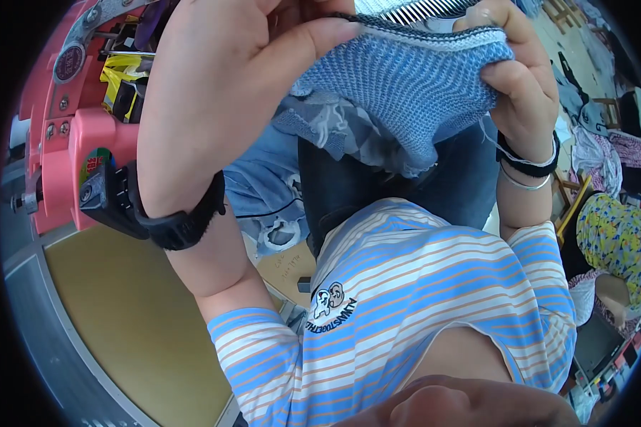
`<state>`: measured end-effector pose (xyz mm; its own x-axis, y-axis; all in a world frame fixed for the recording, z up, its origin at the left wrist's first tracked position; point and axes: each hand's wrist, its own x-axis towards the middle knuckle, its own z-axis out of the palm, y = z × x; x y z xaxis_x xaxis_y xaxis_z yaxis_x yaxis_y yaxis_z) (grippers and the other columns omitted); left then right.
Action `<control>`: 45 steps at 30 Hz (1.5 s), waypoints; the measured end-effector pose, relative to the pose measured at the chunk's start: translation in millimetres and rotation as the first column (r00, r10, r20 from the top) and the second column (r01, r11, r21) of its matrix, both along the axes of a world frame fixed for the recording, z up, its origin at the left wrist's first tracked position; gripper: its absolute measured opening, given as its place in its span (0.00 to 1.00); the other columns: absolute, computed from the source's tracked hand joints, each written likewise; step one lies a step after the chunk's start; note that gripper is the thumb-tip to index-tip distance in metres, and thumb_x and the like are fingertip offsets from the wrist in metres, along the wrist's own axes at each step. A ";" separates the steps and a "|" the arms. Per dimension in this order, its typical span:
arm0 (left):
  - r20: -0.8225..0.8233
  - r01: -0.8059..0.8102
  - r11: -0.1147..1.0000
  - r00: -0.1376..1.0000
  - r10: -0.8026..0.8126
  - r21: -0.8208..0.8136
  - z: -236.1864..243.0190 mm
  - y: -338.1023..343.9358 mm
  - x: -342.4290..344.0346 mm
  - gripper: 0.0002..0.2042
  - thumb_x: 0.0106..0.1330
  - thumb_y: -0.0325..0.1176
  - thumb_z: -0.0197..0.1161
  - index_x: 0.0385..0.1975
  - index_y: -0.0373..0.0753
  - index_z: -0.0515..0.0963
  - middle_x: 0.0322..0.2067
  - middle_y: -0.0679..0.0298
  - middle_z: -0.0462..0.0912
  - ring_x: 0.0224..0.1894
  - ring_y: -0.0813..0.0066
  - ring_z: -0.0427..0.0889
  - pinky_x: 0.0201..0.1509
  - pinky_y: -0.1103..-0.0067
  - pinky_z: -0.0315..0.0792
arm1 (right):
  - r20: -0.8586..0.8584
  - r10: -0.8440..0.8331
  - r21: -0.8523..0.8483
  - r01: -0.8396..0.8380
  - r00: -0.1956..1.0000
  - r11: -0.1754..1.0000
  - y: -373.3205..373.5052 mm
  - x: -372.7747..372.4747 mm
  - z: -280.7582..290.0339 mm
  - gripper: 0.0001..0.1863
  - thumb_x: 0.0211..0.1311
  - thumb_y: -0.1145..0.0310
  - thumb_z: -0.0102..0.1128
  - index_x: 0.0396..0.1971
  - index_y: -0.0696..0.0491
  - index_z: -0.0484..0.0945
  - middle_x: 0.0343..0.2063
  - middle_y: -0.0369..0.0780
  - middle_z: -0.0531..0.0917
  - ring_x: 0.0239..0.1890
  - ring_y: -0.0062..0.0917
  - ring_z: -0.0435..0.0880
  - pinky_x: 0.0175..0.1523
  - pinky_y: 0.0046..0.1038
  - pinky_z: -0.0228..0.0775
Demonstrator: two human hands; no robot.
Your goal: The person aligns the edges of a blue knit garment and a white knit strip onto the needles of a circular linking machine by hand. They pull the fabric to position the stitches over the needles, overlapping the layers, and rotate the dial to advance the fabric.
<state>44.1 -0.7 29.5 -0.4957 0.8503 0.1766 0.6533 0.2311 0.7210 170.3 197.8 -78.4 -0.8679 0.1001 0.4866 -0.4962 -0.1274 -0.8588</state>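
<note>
Closest in, a blue striped shirt [434, 299] fills the lower view. Above it the left hand [228, 78] and right hand [520, 78] are both closed on the top edge of a blue knitted piece [406, 85], stretching it between them. Beyond the left wrist stands a pink machine [71, 142].

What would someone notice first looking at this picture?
The blue knitted piece at the top centre, stretched between the left hand and the right hand, both pinching its edge. Then the pink machine at the upper left, beside the left wrist with its black wristband.
</note>
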 end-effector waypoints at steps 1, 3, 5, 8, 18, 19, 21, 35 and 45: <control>0.118 -0.015 1.000 0.993 0.017 -0.021 3.6 3.7 -0.6 0.06 0.55 0.15 0.59 0.27 0.30 0.69 0.24 0.67 0.70 0.26 0.87 0.68 0.28 0.89 0.65 | 0.027 -0.102 0.066 0.100 0.994 0.993 -5.5 1.7 3.7 0.16 0.49 0.74 0.53 0.41 0.61 0.70 0.42 0.44 0.75 0.45 0.24 0.72 0.51 0.23 0.62; 0.175 -0.020 0.998 0.984 0.029 -0.051 8.9 7.7 0.4 0.06 0.56 0.16 0.59 0.26 0.30 0.68 0.23 0.68 0.69 0.25 0.88 0.66 0.27 0.90 0.63 | 0.046 -0.206 0.129 0.198 0.978 0.972 -12.7 3.5 15.6 0.17 0.49 0.74 0.55 0.42 0.61 0.70 0.42 0.44 0.75 0.45 0.24 0.73 0.51 0.23 0.62; 0.230 -0.007 1.000 0.973 0.013 -0.028 10.9 9.6 -0.7 0.05 0.56 0.17 0.59 0.26 0.30 0.69 0.23 0.68 0.70 0.24 0.89 0.66 0.27 0.90 0.63 | -0.005 -0.294 0.586 0.241 0.956 0.773 -18.1 3.5 31.5 0.20 0.48 0.74 0.62 0.44 0.60 0.73 0.40 0.41 0.78 0.45 0.21 0.75 0.50 0.23 0.64; 0.309 0.010 1.000 0.951 -0.013 0.011 5.9 7.3 -2.8 0.05 0.57 0.19 0.60 0.27 0.29 0.70 0.23 0.68 0.70 0.24 0.89 0.66 0.26 0.90 0.62 | 0.153 -0.365 0.424 0.272 0.919 0.864 -29.7 1.5 16.9 0.17 0.48 0.80 0.61 0.42 0.60 0.75 0.36 0.39 0.80 0.40 0.18 0.77 0.47 0.19 0.66; 0.124 0.078 0.995 0.990 -0.070 -0.067 4.6 4.0 -14.1 0.03 0.60 0.22 0.59 0.29 0.31 0.71 0.23 0.65 0.72 0.23 0.87 0.68 0.26 0.90 0.62 | 0.251 -0.177 -0.361 0.262 0.952 0.895 -68.8 -20.7 11.8 0.09 0.50 0.77 0.58 0.34 0.60 0.77 0.26 0.33 0.79 0.28 0.12 0.74 0.35 0.16 0.67; 0.121 0.073 0.995 0.991 -0.065 -0.062 2.0 4.1 -11.0 0.03 0.60 0.22 0.59 0.29 0.31 0.71 0.23 0.65 0.72 0.23 0.87 0.68 0.26 0.90 0.62 | 0.249 -0.174 -0.361 0.258 0.953 0.896 -70.6 -19.7 13.8 0.09 0.50 0.77 0.58 0.34 0.60 0.77 0.26 0.33 0.79 0.28 0.12 0.74 0.35 0.16 0.67; 0.118 0.069 0.996 0.991 -0.063 -0.053 -0.4 3.0 -10.3 0.03 0.60 0.22 0.59 0.30 0.31 0.71 0.23 0.65 0.72 0.23 0.86 0.68 0.27 0.90 0.63 | 0.324 -0.234 -0.006 0.249 0.916 0.968 -71.6 -18.5 18.3 0.15 0.49 0.80 0.59 0.40 0.61 0.75 0.33 0.37 0.80 0.35 0.18 0.78 0.43 0.18 0.68; 0.146 0.055 0.998 0.988 -0.056 0.007 -18.3 -10.0 -10.5 0.04 0.59 0.22 0.60 0.31 0.30 0.72 0.25 0.65 0.73 0.25 0.86 0.69 0.29 0.89 0.64 | 0.172 -0.291 -0.154 0.318 0.941 0.936 -72.9 -28.3 -16.5 0.13 0.50 0.79 0.64 0.38 0.60 0.77 0.33 0.37 0.81 0.35 0.18 0.78 0.43 0.18 0.69; 0.156 -0.010 0.998 0.988 0.001 0.058 -31.5 -19.5 -20.2 0.04 0.59 0.21 0.60 0.32 0.30 0.72 0.26 0.65 0.74 0.26 0.85 0.70 0.30 0.89 0.65 | 0.003 -0.364 -0.017 0.364 0.932 0.931 -65.9 -26.4 -28.4 0.17 0.46 0.82 0.65 0.39 0.58 0.77 0.33 0.37 0.80 0.36 0.20 0.78 0.44 0.20 0.68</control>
<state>23.9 -20.2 -2.1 -0.5260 0.8378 0.1462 0.5303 0.1887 0.8266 143.9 132.0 -106.8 -0.7703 0.4169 0.4826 -0.5116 0.0477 -0.8579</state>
